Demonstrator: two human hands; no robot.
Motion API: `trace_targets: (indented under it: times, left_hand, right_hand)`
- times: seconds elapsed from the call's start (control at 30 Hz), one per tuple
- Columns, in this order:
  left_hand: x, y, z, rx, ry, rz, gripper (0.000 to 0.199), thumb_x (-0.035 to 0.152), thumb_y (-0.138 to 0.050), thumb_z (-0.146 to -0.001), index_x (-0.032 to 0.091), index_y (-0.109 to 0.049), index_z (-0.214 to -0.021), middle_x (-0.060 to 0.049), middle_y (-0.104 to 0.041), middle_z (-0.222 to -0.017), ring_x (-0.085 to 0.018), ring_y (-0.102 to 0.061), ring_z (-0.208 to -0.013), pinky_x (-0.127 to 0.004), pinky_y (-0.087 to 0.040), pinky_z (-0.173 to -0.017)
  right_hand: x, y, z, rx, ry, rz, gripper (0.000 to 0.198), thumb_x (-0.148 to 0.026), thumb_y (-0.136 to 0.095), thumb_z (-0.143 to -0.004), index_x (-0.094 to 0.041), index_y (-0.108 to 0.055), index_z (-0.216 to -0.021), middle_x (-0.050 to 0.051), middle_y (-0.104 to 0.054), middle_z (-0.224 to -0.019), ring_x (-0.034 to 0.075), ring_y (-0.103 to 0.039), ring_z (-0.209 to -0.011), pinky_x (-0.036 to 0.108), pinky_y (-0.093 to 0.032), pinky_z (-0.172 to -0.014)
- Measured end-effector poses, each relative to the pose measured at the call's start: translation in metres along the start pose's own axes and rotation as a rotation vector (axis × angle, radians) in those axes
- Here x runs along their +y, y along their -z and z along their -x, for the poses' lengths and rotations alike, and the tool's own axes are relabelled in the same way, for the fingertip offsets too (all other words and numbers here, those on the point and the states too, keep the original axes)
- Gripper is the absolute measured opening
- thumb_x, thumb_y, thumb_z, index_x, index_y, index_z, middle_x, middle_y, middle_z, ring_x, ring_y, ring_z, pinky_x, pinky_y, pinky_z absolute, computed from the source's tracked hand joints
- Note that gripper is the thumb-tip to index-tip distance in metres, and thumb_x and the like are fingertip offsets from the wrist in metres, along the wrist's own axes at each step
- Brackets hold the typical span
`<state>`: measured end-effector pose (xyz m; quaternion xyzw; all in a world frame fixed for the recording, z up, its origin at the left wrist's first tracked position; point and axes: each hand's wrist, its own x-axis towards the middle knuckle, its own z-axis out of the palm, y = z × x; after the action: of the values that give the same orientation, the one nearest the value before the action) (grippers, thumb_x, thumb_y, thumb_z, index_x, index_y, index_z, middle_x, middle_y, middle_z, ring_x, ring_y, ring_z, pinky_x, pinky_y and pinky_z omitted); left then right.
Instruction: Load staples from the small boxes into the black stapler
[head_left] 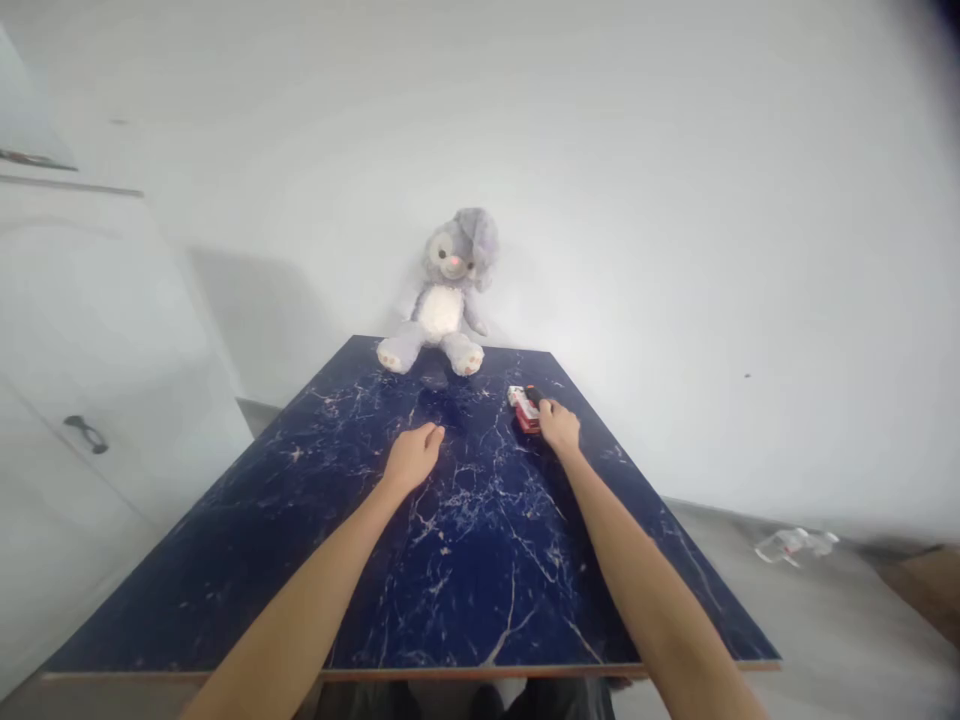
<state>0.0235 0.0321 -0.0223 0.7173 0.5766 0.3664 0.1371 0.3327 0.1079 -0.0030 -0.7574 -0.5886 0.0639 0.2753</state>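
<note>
My right hand (560,427) reaches to the right side of the blue table, its fingers closed around a small dark object (533,395) with an orange tip. Its kind is too small to make out. Touching or just left of those fingers lies a small red and white pack (523,410). Over the table's middle, my left hand (414,457) is curled with thumb and fingers pressed together. Whether anything is in that grip is hidden. A grey plush toy (441,310) with a white belly sits upright at the far edge, beyond both hands.
The dark blue marble-patterned table (465,610) reaches to the white wall (675,250). To the left stands a white cabinet (67,330) with a black handle (86,434). Clear plastic bottles (795,544) lie on the floor at right, near a brown box (930,585).
</note>
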Motion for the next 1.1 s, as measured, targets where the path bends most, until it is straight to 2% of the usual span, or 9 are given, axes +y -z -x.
trace_targets:
  times: [0.17,0.3,0.43,0.53,0.6,0.67,0.8,0.9,1.1]
  left_hand:
    - [-0.020,0.008,-0.005,0.148,0.137,0.269,0.032,0.033,-0.058,-0.084,0.024,-0.066,-0.112,-0.006,-0.074,-0.104,-0.020,-0.067,-0.083,-0.035,-0.050,-0.085]
    - [-0.063,0.049,-0.003,-0.005,0.141,0.558,0.053,0.021,-0.057,-0.071,0.022,-0.063,-0.123,-0.009,-0.067,-0.125,-0.023,-0.066,-0.096,-0.036,-0.053,-0.082]
    - [-0.105,0.101,0.013,0.069,0.172,0.451,0.062,0.024,-0.060,-0.070,0.024,-0.059,-0.132,-0.009,-0.062,-0.134,-0.025,-0.062,-0.106,-0.037,-0.053,-0.086]
    - [-0.113,0.115,0.026,0.005,0.186,0.284,0.081,0.018,-0.061,-0.069,0.028,-0.044,-0.147,-0.009,-0.047,-0.149,-0.022,-0.063,-0.101,-0.036,-0.055,-0.086]
    - [-0.109,0.111,0.029,-0.087,0.137,0.220,0.088,0.013,-0.058,-0.068,0.027,-0.036,-0.152,-0.012,-0.031,-0.159,-0.018,-0.065,-0.091,-0.037,-0.056,-0.084]
    - [-0.103,0.103,0.030,-0.115,0.059,0.148,0.086,0.012,-0.057,-0.071,0.026,-0.034,-0.153,-0.013,-0.025,-0.161,-0.021,-0.064,-0.102,-0.039,-0.055,-0.092]
    - [-0.093,0.094,0.025,0.047,-0.092,-0.132,0.058,0.014,-0.052,-0.082,0.022,-0.053,-0.140,-0.010,-0.041,-0.152,-0.028,-0.041,-0.138,-0.048,-0.035,-0.115]
    - [-0.093,0.093,0.015,0.128,-0.148,-0.278,0.047,0.018,-0.042,-0.093,0.020,-0.056,-0.138,-0.010,-0.051,-0.147,-0.027,-0.043,-0.135,-0.051,-0.030,-0.116]
    - [-0.104,0.093,-0.002,0.069,-0.095,-0.310,0.047,0.032,-0.030,-0.102,0.019,-0.060,-0.135,-0.006,-0.061,-0.138,-0.027,-0.041,-0.137,-0.049,-0.030,-0.115]
  right_hand:
    - [-0.060,-0.024,0.033,-0.085,0.183,-0.004,0.047,-0.037,-0.029,-0.101,-0.019,-0.072,-0.109,0.014,-0.073,-0.108,0.027,-0.068,-0.102,0.031,-0.045,-0.088]
    - [-0.108,-0.047,0.064,-0.200,0.372,-0.080,0.045,-0.042,-0.029,-0.103,-0.025,-0.069,-0.112,0.007,-0.073,-0.112,0.023,-0.068,-0.103,0.027,-0.045,-0.085]
    - [-0.162,-0.075,0.096,-0.271,0.510,-0.158,0.045,-0.047,-0.029,-0.105,-0.022,-0.063,-0.120,0.009,-0.073,-0.109,0.025,-0.069,-0.099,0.029,-0.046,-0.085]
    - [-0.190,-0.093,0.117,-0.304,0.578,-0.198,0.047,-0.046,-0.028,-0.105,-0.018,-0.059,-0.125,0.013,-0.073,-0.107,0.026,-0.070,-0.097,0.032,-0.046,-0.086]
    - [-0.196,-0.099,0.123,-0.320,0.622,-0.241,0.043,-0.043,-0.029,-0.106,-0.019,-0.057,-0.128,0.012,-0.072,-0.111,0.025,-0.069,-0.101,0.031,-0.046,-0.088]
    - [-0.194,-0.101,0.125,-0.317,0.640,-0.326,0.039,-0.042,-0.033,-0.106,-0.021,-0.055,-0.131,0.010,-0.071,-0.115,0.023,-0.069,-0.104,0.030,-0.046,-0.089]
    - [-0.184,-0.099,0.122,-0.294,0.628,-0.406,0.032,-0.042,-0.044,-0.102,-0.022,-0.058,-0.123,0.007,-0.073,-0.108,0.021,-0.070,-0.098,0.028,-0.048,-0.085]
    - [-0.184,-0.100,0.122,-0.268,0.654,-0.304,0.026,-0.036,-0.046,-0.101,-0.021,-0.061,-0.116,0.010,-0.073,-0.103,0.023,-0.069,-0.095,0.029,-0.047,-0.085]
    - [-0.185,-0.106,0.116,-0.282,0.602,-0.254,0.029,-0.027,-0.057,-0.094,-0.018,-0.057,-0.121,0.013,-0.071,-0.105,0.027,-0.068,-0.096,0.033,-0.048,-0.084]
